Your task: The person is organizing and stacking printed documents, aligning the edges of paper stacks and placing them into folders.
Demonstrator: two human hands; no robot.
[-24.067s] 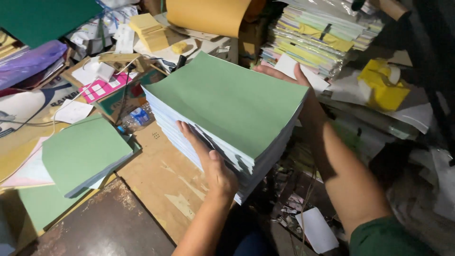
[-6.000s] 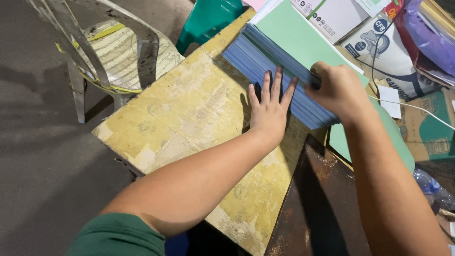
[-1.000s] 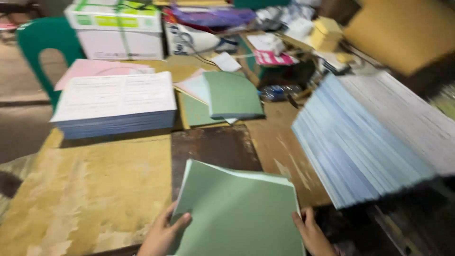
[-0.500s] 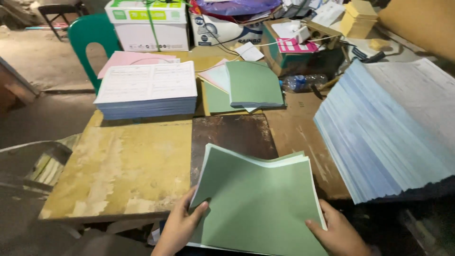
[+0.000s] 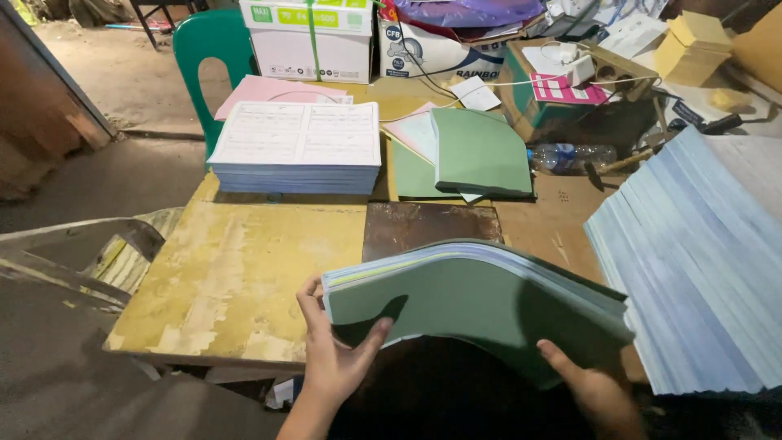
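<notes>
We hold a green-covered sheaf of paper (image 5: 481,305) tilted above the near edge of the counter (image 5: 244,277), its middle bowed upward. Our left hand (image 5: 334,363) has its grip clenched on the sheaf's left corner, thumb on the cover; our right hand (image 5: 590,387) grasps its lower right edge. A fanned bluish paper stack (image 5: 700,261) lies just right; a printed stack (image 5: 297,155) sits farther back.

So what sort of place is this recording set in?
Probably a small print or bookbinding workshop. Both hands, left and right, hold a green-covered sheaf of sheets over a worn table, with a stack of printed forms and boxes of paper behind.
</notes>
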